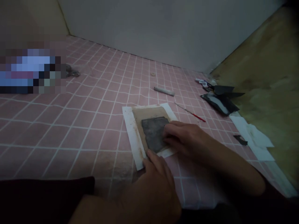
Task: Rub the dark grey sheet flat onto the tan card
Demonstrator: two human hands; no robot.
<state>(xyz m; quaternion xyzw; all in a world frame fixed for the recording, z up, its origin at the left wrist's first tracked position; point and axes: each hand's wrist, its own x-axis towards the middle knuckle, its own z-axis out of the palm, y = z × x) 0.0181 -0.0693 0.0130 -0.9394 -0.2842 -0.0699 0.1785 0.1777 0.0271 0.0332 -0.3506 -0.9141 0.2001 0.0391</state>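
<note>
A dark grey sheet lies on a brown rectangle that sits on white paper. My right hand is at the dark sheet's right side, its fingers curled together; whatever is between them is hidden. At the lower edge of the paper, my left hand rests with its fingertips by the bottom left corner of the dark sheet. Its fingers lie stretched forward and hold nothing that shows.
Beyond the paper lie a grey tube, a thin red-handled tool and a small ring. Black pouches, white paper pieces and a dark scrap are at right. A pixelated area covers the left.
</note>
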